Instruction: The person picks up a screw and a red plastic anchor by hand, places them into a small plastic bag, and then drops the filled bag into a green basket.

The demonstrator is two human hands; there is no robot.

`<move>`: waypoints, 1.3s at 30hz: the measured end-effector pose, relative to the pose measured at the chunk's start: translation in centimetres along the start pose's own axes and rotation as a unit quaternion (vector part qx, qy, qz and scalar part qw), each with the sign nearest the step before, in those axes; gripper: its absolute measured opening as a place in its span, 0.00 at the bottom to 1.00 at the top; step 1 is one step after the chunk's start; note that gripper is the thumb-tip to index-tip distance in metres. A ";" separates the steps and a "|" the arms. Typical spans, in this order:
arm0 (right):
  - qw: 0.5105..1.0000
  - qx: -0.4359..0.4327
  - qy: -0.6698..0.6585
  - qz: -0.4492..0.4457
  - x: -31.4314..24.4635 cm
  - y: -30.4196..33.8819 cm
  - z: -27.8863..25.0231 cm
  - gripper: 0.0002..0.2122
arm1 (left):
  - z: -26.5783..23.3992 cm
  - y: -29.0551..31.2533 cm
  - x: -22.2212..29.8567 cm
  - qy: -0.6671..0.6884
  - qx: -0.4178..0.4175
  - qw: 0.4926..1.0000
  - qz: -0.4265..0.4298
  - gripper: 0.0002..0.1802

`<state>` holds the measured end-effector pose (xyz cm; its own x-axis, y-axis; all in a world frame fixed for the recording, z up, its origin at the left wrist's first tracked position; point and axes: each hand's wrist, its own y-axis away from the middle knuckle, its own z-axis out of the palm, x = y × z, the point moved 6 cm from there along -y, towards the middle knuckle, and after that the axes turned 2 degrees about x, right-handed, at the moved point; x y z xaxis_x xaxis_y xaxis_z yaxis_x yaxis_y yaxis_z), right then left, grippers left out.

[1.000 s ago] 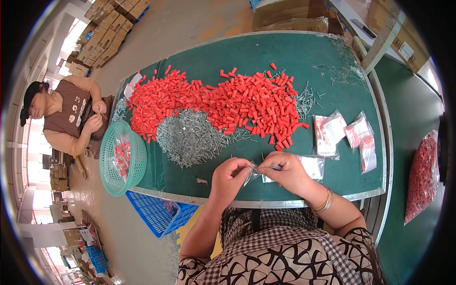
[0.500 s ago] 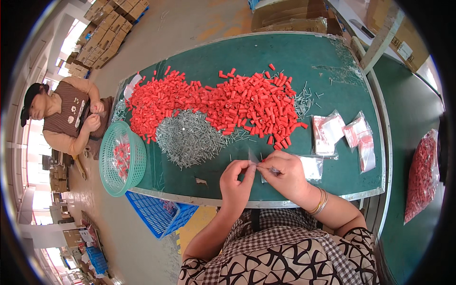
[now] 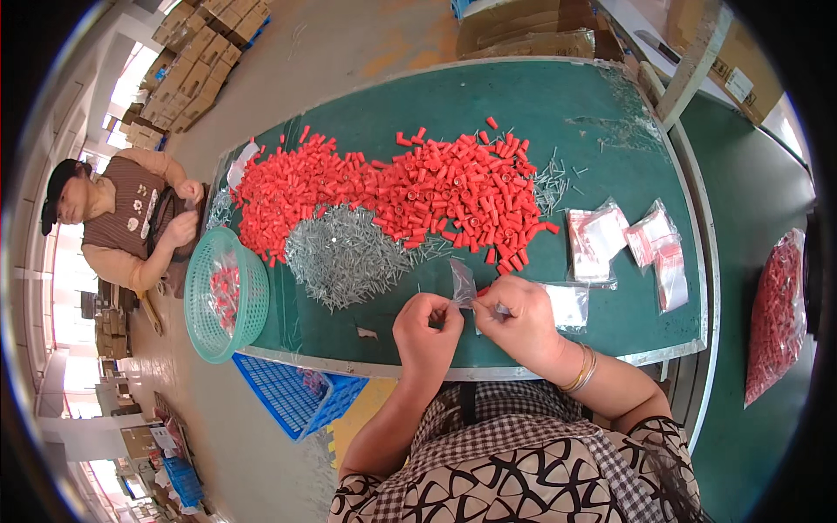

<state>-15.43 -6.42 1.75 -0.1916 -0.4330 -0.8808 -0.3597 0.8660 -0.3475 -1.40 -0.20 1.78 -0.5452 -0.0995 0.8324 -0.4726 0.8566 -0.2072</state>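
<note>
A small clear plastic bag (image 3: 463, 281) stands between my two hands over the near edge of the table. My left hand (image 3: 425, 333) pinches one side of its mouth between thumb and forefinger. Opposite, my right hand (image 3: 529, 324) is closed on the other side, fingers curled; a bit of red shows by its fingertips, too small to name. Beyond the hands lies a heap of red tapered plastic caps (image 3: 471, 187). A pile of small grey screws (image 3: 344, 261) sits left of the bag. Beside my right hand lie flat clear bags (image 3: 568, 307).
Packs of small bags (image 3: 597, 240) lie on the green table (image 3: 523, 91) at right. A green basket (image 3: 253, 305) with bagged red pieces stands at its left edge, a blue crate (image 3: 288, 397) below. A co-worker (image 3: 131, 218) sits left. A large red-filled bag (image 3: 776, 318) lies far right.
My hands have drawn slightly apart, the left one shifting left. The clear bag between them now shows wider and more spread.
</note>
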 end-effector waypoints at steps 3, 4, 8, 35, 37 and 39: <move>0.999 -0.016 0.009 -0.046 -0.3 -0.1 0.0 0.11 | -0.2 -0.1 -0.6 0.032 -0.002 0.999 -0.019 0.05; 0.999 -0.016 0.008 -0.047 -0.7 -0.3 -0.3 0.11 | -0.1 -0.2 -1.4 0.070 -0.032 0.995 -0.069 0.05; 0.978 -0.133 0.100 -0.123 -2.2 -0.8 0.0 0.31 | -0.2 -0.3 -2.2 0.158 -0.124 0.968 -0.148 0.06; 0.977 -0.206 -0.051 0.007 -0.5 -0.8 0.9 0.23 | 0.8 -6.3 -1.6 -0.229 -0.083 0.949 0.201 0.06; 0.978 -0.204 -0.050 0.011 -0.3 -0.8 0.9 0.23 | 1.7 -6.7 -1.3 -0.279 -0.104 0.926 0.230 0.06; 0.978 -0.198 -0.067 -0.001 -0.5 -0.8 0.8 0.23 | 2.5 -6.9 -1.0 -0.332 -0.131 0.895 0.268 0.03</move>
<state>-14.26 -6.73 2.20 -0.0785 -0.3753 -0.9236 -0.6899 0.6892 -0.2214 0.69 -7.26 1.08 -0.9775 0.1557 0.1423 0.1101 0.9520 -0.2855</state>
